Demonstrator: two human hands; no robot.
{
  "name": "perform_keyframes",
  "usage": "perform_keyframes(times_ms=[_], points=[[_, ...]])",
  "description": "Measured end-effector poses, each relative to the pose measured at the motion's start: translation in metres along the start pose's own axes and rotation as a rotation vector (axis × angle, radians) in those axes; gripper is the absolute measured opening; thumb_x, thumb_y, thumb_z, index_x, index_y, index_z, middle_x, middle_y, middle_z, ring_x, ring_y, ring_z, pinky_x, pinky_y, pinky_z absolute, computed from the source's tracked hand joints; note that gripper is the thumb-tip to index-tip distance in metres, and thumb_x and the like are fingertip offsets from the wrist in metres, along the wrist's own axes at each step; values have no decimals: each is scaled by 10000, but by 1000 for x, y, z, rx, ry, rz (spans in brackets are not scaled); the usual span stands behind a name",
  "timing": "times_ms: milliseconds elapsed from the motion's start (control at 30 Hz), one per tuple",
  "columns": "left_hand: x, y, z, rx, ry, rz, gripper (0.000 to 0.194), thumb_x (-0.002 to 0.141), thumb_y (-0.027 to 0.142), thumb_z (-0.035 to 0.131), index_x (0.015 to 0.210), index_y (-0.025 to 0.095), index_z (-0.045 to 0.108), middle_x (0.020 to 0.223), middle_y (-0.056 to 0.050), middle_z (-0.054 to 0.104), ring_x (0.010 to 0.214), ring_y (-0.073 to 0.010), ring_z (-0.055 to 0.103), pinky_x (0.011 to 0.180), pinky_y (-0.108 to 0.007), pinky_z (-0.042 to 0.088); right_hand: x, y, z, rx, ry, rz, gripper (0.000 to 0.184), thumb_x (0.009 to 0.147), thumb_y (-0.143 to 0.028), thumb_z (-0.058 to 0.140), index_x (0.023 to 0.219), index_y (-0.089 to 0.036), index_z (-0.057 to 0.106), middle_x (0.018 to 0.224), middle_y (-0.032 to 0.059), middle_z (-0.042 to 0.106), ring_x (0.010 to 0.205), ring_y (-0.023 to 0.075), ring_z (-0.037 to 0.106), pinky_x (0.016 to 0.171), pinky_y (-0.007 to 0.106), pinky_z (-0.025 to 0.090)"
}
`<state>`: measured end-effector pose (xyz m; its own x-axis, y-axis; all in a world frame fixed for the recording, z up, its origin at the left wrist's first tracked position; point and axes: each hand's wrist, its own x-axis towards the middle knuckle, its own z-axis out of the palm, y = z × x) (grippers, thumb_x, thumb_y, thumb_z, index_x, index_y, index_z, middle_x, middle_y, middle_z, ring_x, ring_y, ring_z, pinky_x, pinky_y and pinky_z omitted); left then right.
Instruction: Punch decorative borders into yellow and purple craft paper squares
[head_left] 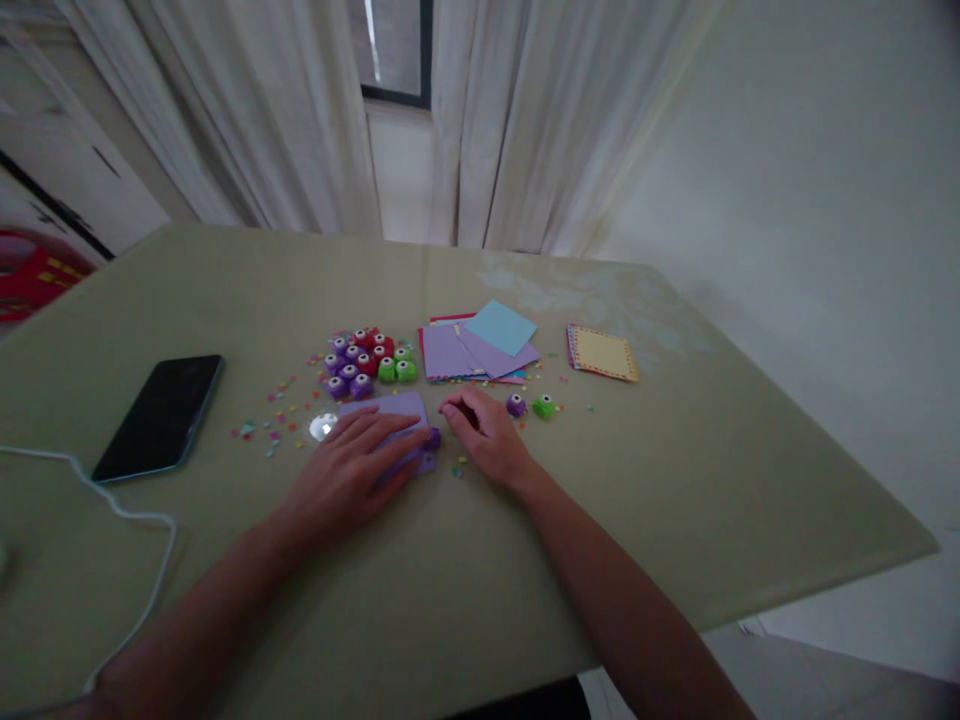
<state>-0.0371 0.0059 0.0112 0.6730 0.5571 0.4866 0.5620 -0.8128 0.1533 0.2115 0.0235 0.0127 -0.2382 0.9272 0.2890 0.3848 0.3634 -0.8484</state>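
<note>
One card (405,403) is seemingly steadied by the spread left hand (356,458), stillness being needed next; content of the narrow right hand (489,434) cannot be told.

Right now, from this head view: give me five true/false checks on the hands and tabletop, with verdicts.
1. The left hand lies over a purple card. True.
2. The right hand is flat with its fingers spread. False: the right hand is curled, thumb and index finger close together.
3. The dark-screened device lies to the right of both hands. False: the dark-screened device lies to their left.
4. The light blue card lies on top of the lilac sheets. True.
5. The white cable lies on the table. True.
</note>
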Motion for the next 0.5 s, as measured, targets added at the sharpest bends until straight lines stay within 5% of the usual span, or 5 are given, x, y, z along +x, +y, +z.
perform_keyframes(times_ms=[300, 500], points=[[-1, 1, 0, 18, -67, -51, 434, 1021, 179, 551, 1421, 282, 683, 1442, -94, 718, 1309, -304, 667, 1205, -544, 452, -10, -7, -2, -115, -140, -237, 254, 1010, -133, 557, 1165, -201, 746, 1119, 86, 686, 1045, 226, 653, 944, 354, 526], [0, 4, 1, 4, -84, -137, 462, 973, 81, 529, 1317, 288, 756, 1471, -89, 702, 1364, -321, 626, 1219, -575, 447, -15, -10, 6, -306, -125, -243, 266, 1000, -102, 553, 1065, -224, 780, 1100, 84, 686, 1006, 223, 660, 921, 342, 532]])
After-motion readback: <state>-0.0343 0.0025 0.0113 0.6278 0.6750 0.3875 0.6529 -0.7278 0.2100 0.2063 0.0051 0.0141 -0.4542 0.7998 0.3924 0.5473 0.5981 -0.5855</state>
